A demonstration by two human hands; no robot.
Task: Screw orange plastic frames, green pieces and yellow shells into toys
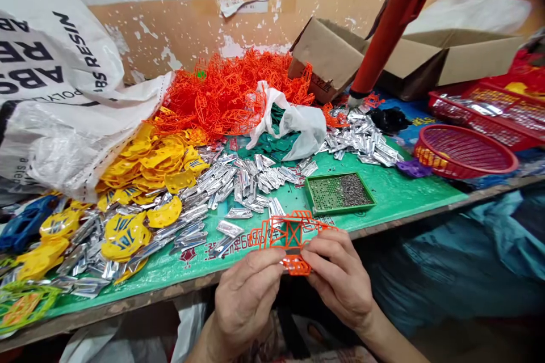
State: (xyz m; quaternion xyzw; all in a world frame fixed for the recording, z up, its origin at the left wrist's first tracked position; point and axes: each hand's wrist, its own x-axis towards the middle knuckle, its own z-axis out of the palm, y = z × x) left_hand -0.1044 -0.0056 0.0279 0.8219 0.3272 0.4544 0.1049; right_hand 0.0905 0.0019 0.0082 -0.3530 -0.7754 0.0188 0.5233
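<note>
Between my two hands, at the table's front edge, is an orange plastic lattice frame (290, 232). My left hand (249, 289) pinches its near left side, fingers closed. On the right side, my right hand (338, 272) grips the same frame with thumb and fingers. Just beyond it sits a green tray (310, 204) with small dark metal pieces (355, 190) in its right part. Silvery metal-looking pieces (230, 229) lie to the left of the frame. My fingers cover parts of the frame's near end.
A heap of orange lattice parts (221, 96) stands at the back, beside a white bag (309, 125) of green pieces. Yellow parts (128, 232) and a printed sack (55, 125) are at left. An orange-red pole-like tool (395, 22) hangs before cardboard boxes (327, 57). Red baskets (466, 150) stand right.
</note>
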